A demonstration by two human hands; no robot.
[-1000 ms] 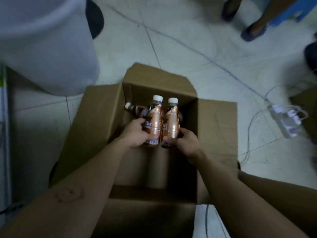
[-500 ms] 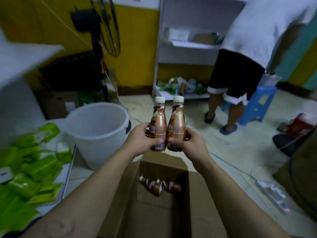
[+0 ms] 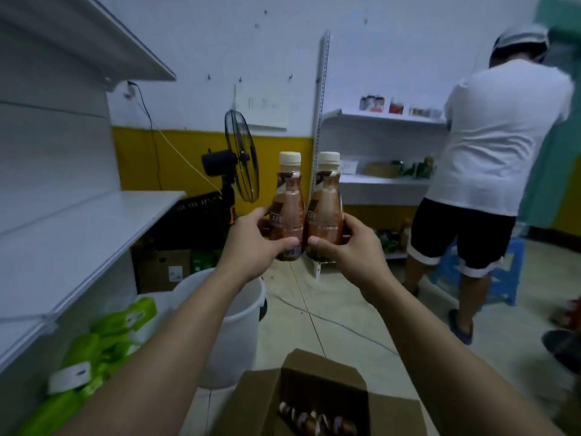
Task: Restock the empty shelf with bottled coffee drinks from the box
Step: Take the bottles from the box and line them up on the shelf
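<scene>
Two upright plastic coffee bottles, glossy brown with cream screw caps and waisted necks, are held side by side and touching in mid-air: the left hand (image 3: 256, 243) is wrapped around the left bottle (image 3: 288, 209), the right hand (image 3: 345, 247) around the right bottle (image 3: 327, 206). Below, an open corrugated cardboard box (image 3: 317, 401) sits on the floor with more bottles (image 3: 316, 421) lying inside. To the left a smooth white shelf (image 3: 81, 234) stands bare; beneath it lie green packets (image 3: 103, 347), and a white plastic bucket (image 3: 232, 328) stands between shelf and box. A black fan (image 3: 240, 165) and a person in a white shirt (image 3: 490, 171) stand beyond.
</scene>
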